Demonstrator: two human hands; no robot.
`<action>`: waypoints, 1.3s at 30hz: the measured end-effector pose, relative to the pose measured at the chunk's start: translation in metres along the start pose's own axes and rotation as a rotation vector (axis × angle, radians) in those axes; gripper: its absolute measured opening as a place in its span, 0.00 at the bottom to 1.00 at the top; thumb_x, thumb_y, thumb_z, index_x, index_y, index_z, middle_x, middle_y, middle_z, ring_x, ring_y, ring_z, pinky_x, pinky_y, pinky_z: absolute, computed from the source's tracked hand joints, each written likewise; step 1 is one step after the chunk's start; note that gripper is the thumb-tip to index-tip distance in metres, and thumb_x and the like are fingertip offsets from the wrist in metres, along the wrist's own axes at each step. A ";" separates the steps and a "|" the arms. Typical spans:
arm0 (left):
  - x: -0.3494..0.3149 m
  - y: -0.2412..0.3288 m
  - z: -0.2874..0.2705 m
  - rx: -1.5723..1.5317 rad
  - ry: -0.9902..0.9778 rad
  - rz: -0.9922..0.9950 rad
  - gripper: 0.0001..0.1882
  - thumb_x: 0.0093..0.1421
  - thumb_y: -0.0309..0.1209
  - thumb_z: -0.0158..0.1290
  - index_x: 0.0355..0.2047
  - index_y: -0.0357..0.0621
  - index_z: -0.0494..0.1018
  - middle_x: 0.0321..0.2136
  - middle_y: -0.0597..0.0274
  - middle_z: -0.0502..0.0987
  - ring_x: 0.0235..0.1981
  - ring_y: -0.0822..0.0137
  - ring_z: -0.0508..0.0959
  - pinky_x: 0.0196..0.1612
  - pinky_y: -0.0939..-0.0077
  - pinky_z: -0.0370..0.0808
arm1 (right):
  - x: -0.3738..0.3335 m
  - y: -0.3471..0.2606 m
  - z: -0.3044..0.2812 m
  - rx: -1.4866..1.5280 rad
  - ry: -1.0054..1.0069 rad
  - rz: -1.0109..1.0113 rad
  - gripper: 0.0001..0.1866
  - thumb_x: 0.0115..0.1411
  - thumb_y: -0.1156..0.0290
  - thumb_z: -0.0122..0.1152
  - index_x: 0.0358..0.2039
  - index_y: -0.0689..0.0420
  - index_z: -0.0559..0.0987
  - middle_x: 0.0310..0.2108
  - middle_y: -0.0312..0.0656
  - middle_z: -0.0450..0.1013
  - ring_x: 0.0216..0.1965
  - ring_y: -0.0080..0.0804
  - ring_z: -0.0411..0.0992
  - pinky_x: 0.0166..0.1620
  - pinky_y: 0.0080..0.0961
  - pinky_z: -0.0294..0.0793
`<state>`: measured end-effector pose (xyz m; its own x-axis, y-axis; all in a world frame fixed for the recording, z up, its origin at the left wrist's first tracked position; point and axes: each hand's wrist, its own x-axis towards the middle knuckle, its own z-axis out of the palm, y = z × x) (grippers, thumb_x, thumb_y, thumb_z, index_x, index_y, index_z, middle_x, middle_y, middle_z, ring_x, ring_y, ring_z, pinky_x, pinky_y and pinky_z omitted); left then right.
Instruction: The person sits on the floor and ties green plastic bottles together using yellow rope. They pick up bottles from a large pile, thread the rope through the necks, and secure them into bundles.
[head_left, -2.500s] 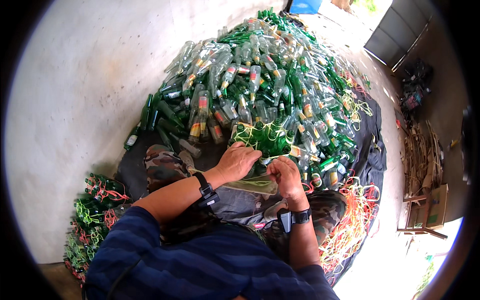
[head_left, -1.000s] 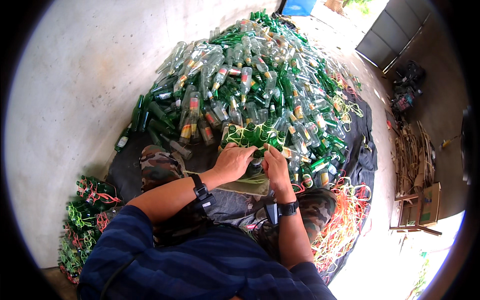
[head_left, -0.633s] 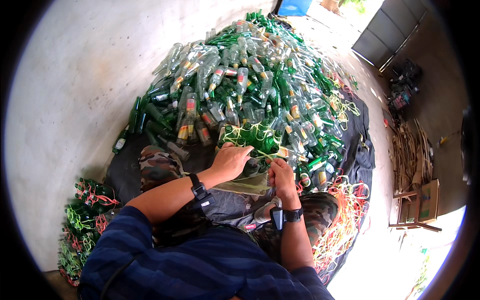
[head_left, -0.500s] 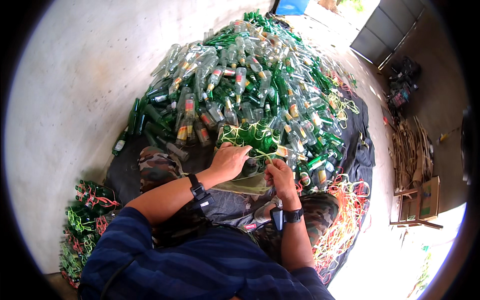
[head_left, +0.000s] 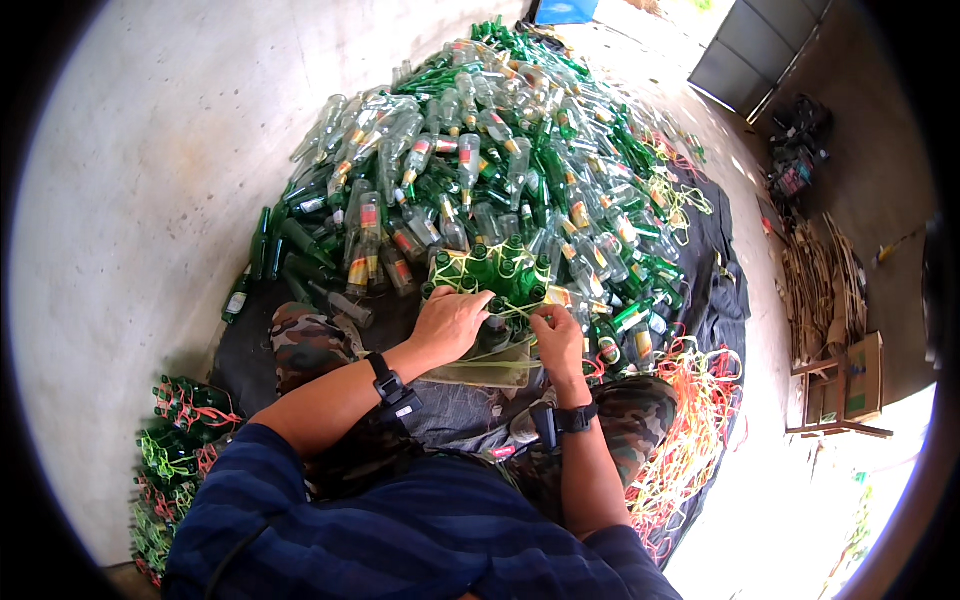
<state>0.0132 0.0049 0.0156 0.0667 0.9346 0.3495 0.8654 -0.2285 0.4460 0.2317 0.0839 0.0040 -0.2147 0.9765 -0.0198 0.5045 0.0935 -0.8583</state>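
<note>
A bundle of upright green glass bottles (head_left: pixel 482 268) stands in front of me, with pale yellow-green plastic strapping (head_left: pixel 515 308) woven round the bottle necks. My left hand (head_left: pixel 450 322) lies at the bundle's near left, its fingers bent and closed on the strapping at the bottle necks. On the right side, my right hand (head_left: pixel 560 345) pinches the strapping between thumb and fingers. A strap stretches between the two hands across the nearest bottles. Loose strap ends hang over an olive-coloured pad (head_left: pixel 490 370) below the bundle.
A large heap of loose clear and green bottles (head_left: pixel 470 160) rises beyond the bundle. Red and yellow straps (head_left: pixel 690 410) lie tangled on the right. Strapped bottle bundles (head_left: pixel 180 440) stand at the left by the white wall (head_left: pixel 150 200). A dark sheet (head_left: pixel 715 250) covers the floor.
My right hand has turned and shifted slightly up and right, drawing the strap straighter between the hands. My left hand stays at the bottle necks. The view has shifted slightly.
</note>
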 end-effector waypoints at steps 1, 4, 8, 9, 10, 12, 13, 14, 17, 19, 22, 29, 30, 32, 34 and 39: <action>0.000 0.000 0.000 0.011 0.007 0.011 0.15 0.68 0.31 0.54 0.53 0.43 0.74 0.36 0.57 0.84 0.39 0.58 0.83 0.50 0.61 0.69 | 0.000 0.000 0.000 -0.046 0.006 -0.006 0.13 0.62 0.65 0.66 0.41 0.60 0.83 0.23 0.43 0.76 0.25 0.34 0.75 0.33 0.35 0.75; 0.000 0.000 -0.001 0.020 0.017 0.017 0.15 0.68 0.31 0.54 0.53 0.43 0.74 0.36 0.57 0.84 0.39 0.58 0.83 0.50 0.61 0.69 | -0.002 -0.004 0.003 -0.134 0.081 -0.060 0.16 0.62 0.66 0.66 0.47 0.60 0.80 0.24 0.46 0.77 0.25 0.43 0.77 0.34 0.40 0.76; -0.001 0.000 -0.001 0.016 0.008 0.013 0.15 0.69 0.31 0.54 0.53 0.42 0.74 0.35 0.57 0.84 0.38 0.58 0.83 0.50 0.60 0.70 | -0.004 -0.011 0.000 -0.156 0.057 -0.111 0.23 0.62 0.68 0.65 0.56 0.59 0.77 0.24 0.47 0.77 0.26 0.47 0.77 0.34 0.43 0.76; -0.001 0.001 -0.001 0.014 0.021 0.024 0.15 0.69 0.32 0.54 0.53 0.42 0.74 0.35 0.57 0.84 0.38 0.57 0.83 0.49 0.59 0.71 | -0.002 -0.007 0.000 -0.159 0.046 -0.120 0.24 0.61 0.68 0.65 0.58 0.59 0.76 0.24 0.47 0.77 0.26 0.47 0.77 0.34 0.43 0.76; -0.001 0.001 -0.002 0.011 0.035 0.035 0.15 0.69 0.32 0.54 0.53 0.42 0.74 0.35 0.56 0.84 0.38 0.56 0.83 0.49 0.59 0.72 | 0.000 -0.004 0.000 -0.161 0.035 -0.129 0.25 0.61 0.68 0.65 0.59 0.59 0.75 0.24 0.47 0.77 0.26 0.47 0.77 0.34 0.43 0.76; 0.000 0.003 -0.003 0.007 -0.010 0.005 0.15 0.69 0.32 0.54 0.53 0.41 0.74 0.34 0.55 0.83 0.37 0.54 0.83 0.46 0.57 0.73 | 0.003 0.001 0.003 -0.129 0.018 -0.126 0.27 0.61 0.69 0.64 0.60 0.59 0.75 0.24 0.48 0.76 0.27 0.50 0.77 0.35 0.44 0.75; 0.000 0.004 -0.004 0.004 -0.032 -0.009 0.15 0.69 0.32 0.54 0.53 0.41 0.74 0.34 0.55 0.83 0.36 0.53 0.82 0.45 0.57 0.74 | 0.005 0.004 0.004 -0.114 0.010 -0.125 0.27 0.60 0.69 0.64 0.61 0.59 0.74 0.24 0.48 0.76 0.27 0.51 0.77 0.35 0.45 0.75; 0.000 0.004 -0.003 0.003 -0.023 -0.002 0.15 0.69 0.32 0.54 0.53 0.41 0.74 0.33 0.55 0.83 0.36 0.53 0.82 0.44 0.56 0.74 | 0.008 0.006 0.006 -0.123 -0.010 -0.110 0.27 0.60 0.69 0.63 0.61 0.60 0.74 0.24 0.49 0.76 0.27 0.52 0.77 0.35 0.45 0.75; -0.001 0.004 -0.003 0.000 0.003 0.014 0.15 0.68 0.32 0.55 0.53 0.40 0.74 0.32 0.54 0.82 0.35 0.51 0.82 0.41 0.55 0.75 | 0.014 0.009 0.015 -0.126 -0.043 -0.094 0.26 0.60 0.70 0.62 0.60 0.61 0.73 0.24 0.51 0.76 0.28 0.57 0.77 0.36 0.48 0.76; -0.001 0.004 -0.003 -0.007 0.015 0.019 0.16 0.68 0.32 0.56 0.53 0.39 0.74 0.31 0.53 0.82 0.34 0.50 0.82 0.41 0.55 0.75 | 0.016 0.011 0.021 -0.100 -0.027 -0.114 0.25 0.61 0.70 0.61 0.59 0.61 0.73 0.26 0.54 0.77 0.30 0.60 0.77 0.37 0.49 0.76; -0.003 0.003 -0.005 -0.006 -0.046 0.008 0.20 0.66 0.32 0.58 0.56 0.39 0.73 0.33 0.52 0.81 0.36 0.49 0.81 0.41 0.52 0.75 | 0.016 0.011 0.027 -0.154 0.023 -0.100 0.23 0.61 0.69 0.61 0.57 0.61 0.73 0.28 0.56 0.80 0.34 0.62 0.79 0.38 0.52 0.77; -0.014 0.000 -0.021 0.105 0.016 0.117 0.29 0.58 0.33 0.66 0.59 0.43 0.71 0.45 0.55 0.77 0.48 0.51 0.78 0.55 0.57 0.74 | 0.014 0.007 0.033 -0.245 0.097 -0.092 0.21 0.62 0.68 0.64 0.54 0.59 0.76 0.29 0.54 0.81 0.33 0.58 0.80 0.39 0.49 0.77; -0.014 0.003 -0.028 0.069 0.043 0.093 0.32 0.56 0.34 0.67 0.60 0.44 0.71 0.48 0.54 0.76 0.51 0.50 0.77 0.58 0.57 0.73 | 0.014 0.007 0.033 -0.247 0.101 -0.092 0.21 0.62 0.68 0.64 0.54 0.59 0.76 0.30 0.54 0.81 0.34 0.58 0.80 0.39 0.49 0.77; -0.013 0.006 -0.041 0.062 0.090 0.052 0.38 0.53 0.35 0.70 0.63 0.46 0.69 0.54 0.53 0.73 0.58 0.49 0.74 0.63 0.56 0.71 | 0.014 0.007 0.031 -0.252 0.090 -0.085 0.22 0.62 0.68 0.64 0.55 0.59 0.74 0.31 0.55 0.81 0.35 0.59 0.81 0.40 0.50 0.77; -0.013 0.002 -0.053 0.126 0.131 0.013 0.44 0.50 0.36 0.72 0.66 0.49 0.67 0.59 0.51 0.69 0.63 0.48 0.70 0.66 0.55 0.69 | 0.014 0.005 0.030 -0.257 0.058 -0.074 0.23 0.63 0.67 0.64 0.57 0.60 0.72 0.32 0.55 0.82 0.37 0.61 0.81 0.40 0.52 0.78; -0.036 -0.033 -0.029 -0.262 0.033 -0.494 0.54 0.49 0.41 0.73 0.72 0.47 0.55 0.68 0.42 0.64 0.66 0.41 0.69 0.63 0.54 0.72 | 0.018 0.014 0.034 -0.268 0.068 -0.113 0.24 0.63 0.66 0.65 0.57 0.62 0.72 0.31 0.56 0.81 0.36 0.61 0.81 0.40 0.52 0.78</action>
<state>-0.0320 -0.0293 0.0120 -0.3348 0.9397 0.0704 0.6373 0.1708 0.7515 0.2059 0.0962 -0.0257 -0.2304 0.9668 0.1107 0.6852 0.2419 -0.6870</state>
